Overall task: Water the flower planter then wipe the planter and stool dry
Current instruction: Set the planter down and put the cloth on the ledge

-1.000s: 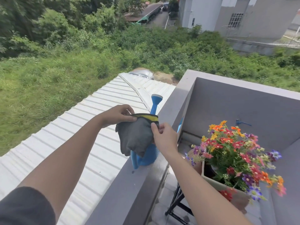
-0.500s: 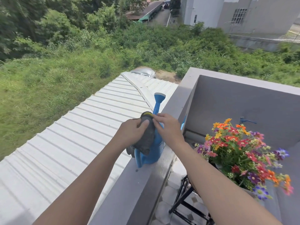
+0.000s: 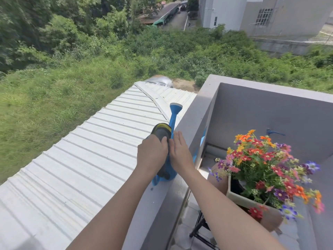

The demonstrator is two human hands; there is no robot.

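Note:
A blue watering can (image 3: 173, 118) stands on the grey parapet ledge (image 3: 158, 201), its spout pointing away. A dark grey cloth with a yellow edge (image 3: 161, 131) is bunched over the can's top. My left hand (image 3: 152, 153) grips the cloth. My right hand (image 3: 180, 152) rests flat against the cloth and can, fingers straight. To the right, a pale planter (image 3: 252, 202) full of orange, red and purple flowers (image 3: 266, 165) sits on a black-legged stool (image 3: 197, 226), mostly hidden by the planter and my right arm.
A white corrugated roof (image 3: 81, 159) drops away left of the ledge, with grass beyond. Grey balcony walls (image 3: 270, 114) enclose the corner; a blue tap (image 3: 273, 131) sticks out of the far wall. Tiled floor lies below.
The cloth, held spread between both hands a second ago, is now bunched down on the watering can. My right hand has let go of its corner and lies flat.

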